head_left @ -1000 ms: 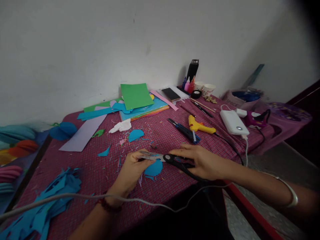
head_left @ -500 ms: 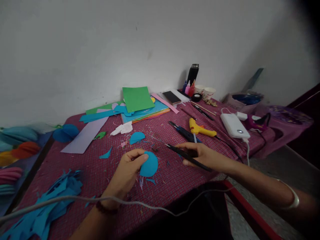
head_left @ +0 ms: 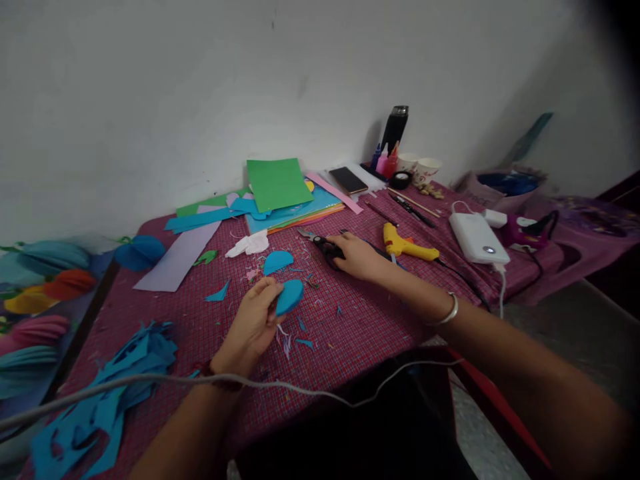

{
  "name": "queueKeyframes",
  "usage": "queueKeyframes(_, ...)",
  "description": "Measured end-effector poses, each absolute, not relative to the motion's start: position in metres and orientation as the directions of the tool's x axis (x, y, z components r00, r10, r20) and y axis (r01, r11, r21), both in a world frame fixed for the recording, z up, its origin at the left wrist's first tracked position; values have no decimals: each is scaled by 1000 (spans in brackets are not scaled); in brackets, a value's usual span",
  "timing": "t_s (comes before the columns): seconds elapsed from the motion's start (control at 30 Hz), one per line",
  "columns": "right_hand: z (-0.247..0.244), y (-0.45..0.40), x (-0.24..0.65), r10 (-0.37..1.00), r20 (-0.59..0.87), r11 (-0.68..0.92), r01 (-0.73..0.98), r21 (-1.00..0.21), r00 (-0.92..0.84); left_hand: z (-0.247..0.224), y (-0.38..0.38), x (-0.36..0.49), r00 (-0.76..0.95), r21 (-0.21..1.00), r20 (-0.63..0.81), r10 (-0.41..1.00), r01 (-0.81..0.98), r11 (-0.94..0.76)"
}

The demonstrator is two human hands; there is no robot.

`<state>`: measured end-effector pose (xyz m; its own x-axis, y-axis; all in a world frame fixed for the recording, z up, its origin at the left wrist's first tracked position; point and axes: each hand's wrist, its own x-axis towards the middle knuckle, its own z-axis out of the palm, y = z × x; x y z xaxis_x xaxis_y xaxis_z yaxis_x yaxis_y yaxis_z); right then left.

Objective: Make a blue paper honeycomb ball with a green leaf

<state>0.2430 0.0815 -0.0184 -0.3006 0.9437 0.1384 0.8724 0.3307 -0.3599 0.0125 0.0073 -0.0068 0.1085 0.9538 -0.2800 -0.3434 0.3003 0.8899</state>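
Observation:
Between its thumb and fingers, my left hand (head_left: 256, 319) pinches a stack of round blue paper (head_left: 291, 297), tilted above the table. My right hand (head_left: 354, 256) lies over the dark handles of scissors (head_left: 329, 250), whose blades point left and upward; its fingertips curl at the handles. A half-round blue paper piece (head_left: 279, 262) rests just beyond my left hand. Right of my right hand is a yellow glue gun (head_left: 407, 245). The thin black tool seen earlier is not in my right hand.
Green sheet (head_left: 279, 185) and phone (head_left: 349, 180) lie at the back, beside bottles, a black flask (head_left: 395, 128) and paper cups. A white power bank (head_left: 479, 238) is right. Blue scraps (head_left: 125, 373) pile left. A white cable (head_left: 320, 396) crosses in front of me.
My right hand has let go of the thin black tool and moved forward and left onto the scissors. My left hand has tilted the blue paper and moved slightly forward.

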Motion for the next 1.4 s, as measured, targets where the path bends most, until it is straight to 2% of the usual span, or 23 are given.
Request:
queueKeyframes(0.2, -17, 73, 241, 921, 217, 382, 858, -343, -323, -5, 8, 12, 84, 889, -318, 944, -320, 328)
queueKeyframes(0.3, 0, 49, 231, 864, 294, 497, 788, -363, -409, -7, 8, 13, 116, 889, -327, 938, -300, 347)
queueKeyframes(0.33, 6, 41, 225, 819, 327, 571, 724, -387, -471, -8, 8, 14, 126, 890, -327, 937, -293, 350)
queueKeyframes(0.4, 14, 26, 213, 684, 424, 723, 474, -503, -594, -10, 8, 16, 142, 897, -317, 938, -276, 345)
queueKeyframes(0.47, 17, 17, 201, 654, 481, 723, 297, -623, -584, -11, 6, 17, 159, 911, -293, 943, -252, 326)
queueKeyframes(0.53, 16, 14, 193, 722, 489, 643, 211, -737, -490, -9, 4, 17, 176, 932, -256, 951, -216, 291)
queueKeyframes(0.7, 19, 11, 188, 808, 492, 568, 207, -797, -324, -2, 0, 8, 66, 987, -48, 997, -149, 57)
queueKeyframes(0.87, 26, 0, 184, 833, 456, 528, 205, -824, -313, 3, -7, 4, 40, 971, 235, 971, 30, -236)
queueKeyframes(1.0, 27, -5, 181, 834, 445, 522, 203, -829, -328, 7, -12, 6, 20, 946, 316, 949, 70, -316)
queueKeyframes(1.13, 29, -7, 178, 822, 467, 544, 207, -813, -326, 14, -15, 7, 11, 942, 333, 943, 40, -333)
queueKeyframes(1.27, 26, -5, 177, 796, 516, 590, 216, -778, -317, 16, -16, 9, 8, 961, 271, 962, -49, -270)
queueKeyframes(1.4, 22, 1, 182, 742, 619, 671, 261, -694, -260, 11, -11, 10, -19, 948, 103, 994, -301, -104)
